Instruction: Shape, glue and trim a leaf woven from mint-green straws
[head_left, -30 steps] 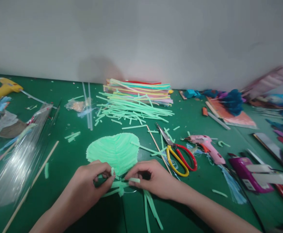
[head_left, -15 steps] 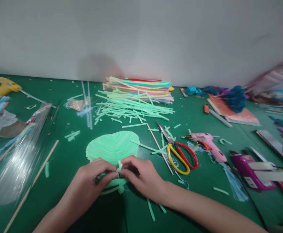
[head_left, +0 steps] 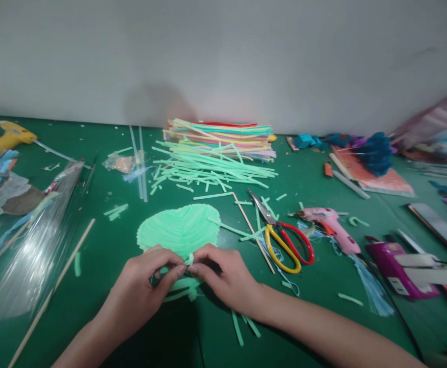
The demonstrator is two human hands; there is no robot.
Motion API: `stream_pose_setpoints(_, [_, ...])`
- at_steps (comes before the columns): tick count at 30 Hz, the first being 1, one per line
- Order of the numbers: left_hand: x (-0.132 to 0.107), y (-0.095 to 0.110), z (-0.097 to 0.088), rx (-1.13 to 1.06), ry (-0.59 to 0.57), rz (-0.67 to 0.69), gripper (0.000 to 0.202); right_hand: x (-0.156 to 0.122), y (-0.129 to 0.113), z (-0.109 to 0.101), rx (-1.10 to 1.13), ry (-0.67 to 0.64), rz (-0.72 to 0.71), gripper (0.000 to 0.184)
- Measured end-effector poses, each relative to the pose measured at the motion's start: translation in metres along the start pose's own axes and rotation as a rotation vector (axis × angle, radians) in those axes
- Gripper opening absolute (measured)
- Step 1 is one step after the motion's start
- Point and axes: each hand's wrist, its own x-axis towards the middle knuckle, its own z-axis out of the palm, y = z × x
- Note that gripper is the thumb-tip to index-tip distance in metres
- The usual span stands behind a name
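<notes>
A light green leaf shape (head_left: pixel 179 229) made of strips lies flat on the green table (head_left: pixel 104 245). At its near end, my left hand (head_left: pixel 144 286) and my right hand (head_left: pixel 225 276) meet fingertip to fingertip, both pinching a short green strip (head_left: pixel 188 259) that stands up between them. More green strips (head_left: pixel 183 292) bunch under my fingers at the leaf's base. A few loose green strips (head_left: pixel 242 324) lie beside my right wrist.
Red-and-yellow scissors (head_left: pixel 284 240) and a pink glue gun (head_left: pixel 332 227) lie to the right, with a purple tool (head_left: pixel 403 268) beyond. A stack of coloured strips (head_left: pixel 219 138) sits by the wall. Clear plastic wrap (head_left: pixel 31 250), a wooden stick (head_left: pixel 50 296) and a yellow glue gun (head_left: pixel 6 138) are left.
My right hand moved left from the strips at the leaf's base to meet my left hand, and both now pinch the upright green strip. The view shifted slightly.
</notes>
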Motion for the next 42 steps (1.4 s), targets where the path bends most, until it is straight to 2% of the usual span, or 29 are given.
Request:
stream_pose_setpoints(4, [-0.001,-0.001,0.002,-0.002,0.017,0.015,0.013,0.001,0.002,0.000,-0.024,0.024,0.002,0.012])
stream_pose_setpoints(12, [0.001,-0.006,0.004,-0.047,0.027,0.056,0.011,0.002,-0.001,0.001,-0.059,0.105,-0.230,0.013])
stream_pose_setpoints(15, [0.001,-0.006,0.004,-0.056,0.024,0.055,0.010,0.002,-0.004,0.002,-0.081,0.112,-0.278,0.012])
stream_pose_setpoints(19, [-0.001,-0.005,0.005,-0.037,0.055,0.037,0.003,0.003,-0.005,0.001,-0.051,0.115,-0.185,0.010])
stream_pose_setpoints(22, [-0.004,-0.002,0.006,-0.022,0.113,0.072,0.018,0.006,-0.006,-0.001,-0.008,0.126,-0.096,0.012])
stream_pose_setpoints(25, [-0.003,0.001,0.007,-0.071,0.127,0.113,0.018,0.009,-0.008,-0.005,0.032,0.092,-0.082,0.011])
stream_pose_setpoints(28, [0.002,0.002,0.006,-0.172,0.063,0.067,0.015,0.011,-0.008,-0.007,0.044,0.048,-0.061,0.008])
stream_pose_setpoints(31, [0.006,0.002,0.003,-0.259,0.014,0.014,0.003,0.011,-0.007,-0.011,0.003,-0.002,-0.043,0.004])
stream_pose_setpoints(33, [0.005,0.001,0.000,-0.281,-0.021,0.006,0.005,0.011,-0.007,-0.015,-0.014,-0.052,-0.029,0.005])
stream_pose_setpoints(38, [-0.002,-0.003,-0.005,-0.225,-0.117,-0.043,0.006,0.010,-0.005,-0.032,-0.058,-0.063,0.003,0.008])
stream_pose_setpoints(42, [-0.004,-0.001,-0.001,-0.139,-0.093,-0.007,0.011,0.009,-0.004,-0.041,-0.109,-0.078,0.000,0.011])
